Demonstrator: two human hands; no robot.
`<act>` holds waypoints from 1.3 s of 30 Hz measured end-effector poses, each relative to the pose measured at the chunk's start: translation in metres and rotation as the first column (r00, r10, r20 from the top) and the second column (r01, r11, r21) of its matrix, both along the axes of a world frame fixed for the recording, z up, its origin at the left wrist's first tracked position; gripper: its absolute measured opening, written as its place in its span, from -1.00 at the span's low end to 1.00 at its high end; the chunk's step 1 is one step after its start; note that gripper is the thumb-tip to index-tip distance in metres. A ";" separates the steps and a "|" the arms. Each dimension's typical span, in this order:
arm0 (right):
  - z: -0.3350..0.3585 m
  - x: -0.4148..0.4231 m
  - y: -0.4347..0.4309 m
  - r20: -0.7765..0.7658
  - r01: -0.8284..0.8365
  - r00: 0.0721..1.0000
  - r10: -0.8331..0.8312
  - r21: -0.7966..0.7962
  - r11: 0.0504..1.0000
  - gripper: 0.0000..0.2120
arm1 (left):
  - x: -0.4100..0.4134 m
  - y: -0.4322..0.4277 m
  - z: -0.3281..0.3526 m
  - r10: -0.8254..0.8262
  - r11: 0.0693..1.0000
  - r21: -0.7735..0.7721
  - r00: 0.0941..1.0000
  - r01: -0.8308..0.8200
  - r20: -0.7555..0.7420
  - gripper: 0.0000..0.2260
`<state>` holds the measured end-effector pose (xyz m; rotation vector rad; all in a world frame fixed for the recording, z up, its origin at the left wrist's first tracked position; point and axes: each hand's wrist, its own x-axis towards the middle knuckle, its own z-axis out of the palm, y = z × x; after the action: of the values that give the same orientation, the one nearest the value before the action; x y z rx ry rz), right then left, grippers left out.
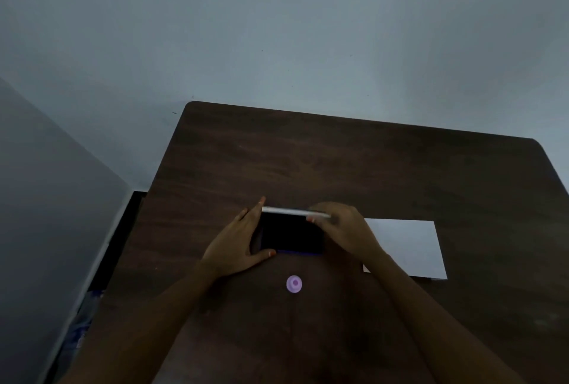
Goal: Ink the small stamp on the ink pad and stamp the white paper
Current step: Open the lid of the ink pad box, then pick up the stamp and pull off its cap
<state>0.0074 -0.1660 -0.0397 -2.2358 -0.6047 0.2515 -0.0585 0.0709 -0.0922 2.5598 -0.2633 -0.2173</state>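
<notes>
Left hand [238, 245] braces the ink pad [291, 234] case at its side; right hand [341, 226] pinches the raised lid [295, 211] at the far edge. The small stamp [294, 284] lies untouched just nearer than both hands, the white paper [409, 248] just beyond the right. Recommend holding the base flat and swinging the lid fully back before inking.
</notes>
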 end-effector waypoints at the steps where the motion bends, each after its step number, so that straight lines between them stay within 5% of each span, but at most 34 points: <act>1: 0.003 0.006 0.004 -0.045 0.042 0.998 -0.040 0.041 0.998 -0.80 | 0.000 -0.001 -0.001 0.003 1.000 0.007 1.000 -0.003 0.005 -0.09; 10: -0.018 0.059 0.038 0.039 0.261 0.965 -0.260 -0.039 0.965 -0.82 | 0.002 0.001 -0.003 -0.073 0.990 0.127 0.996 0.065 0.054 -0.23; 20: -0.040 0.068 0.051 0.105 0.328 0.943 -0.316 -0.122 0.937 -0.92 | 0.003 0.001 -0.005 -0.093 0.987 0.137 0.995 0.087 0.037 -0.22; 25: -0.038 0.066 0.051 0.091 0.339 0.940 -0.328 -0.184 0.922 -0.81 | 0.003 0.003 -0.007 -0.092 0.986 0.142 0.995 0.086 0.037 -0.22; 30: -0.029 0.041 0.043 0.132 0.466 0.881 -0.454 -0.072 0.882 -0.76 | 0.004 0.004 -0.007 -0.079 0.988 0.138 0.995 0.070 0.061 -0.22; 39: -0.015 -0.030 0.027 0.031 0.255 0.967 -0.253 -0.050 0.966 -0.86 | -0.008 -0.004 -0.001 -0.064 0.996 0.069 0.993 0.057 0.098 -0.41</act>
<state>-0.0225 -0.1387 -0.0545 -2.3424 -0.3208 0.1112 -0.0663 0.0665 -0.0929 2.6342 -0.3777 -0.1228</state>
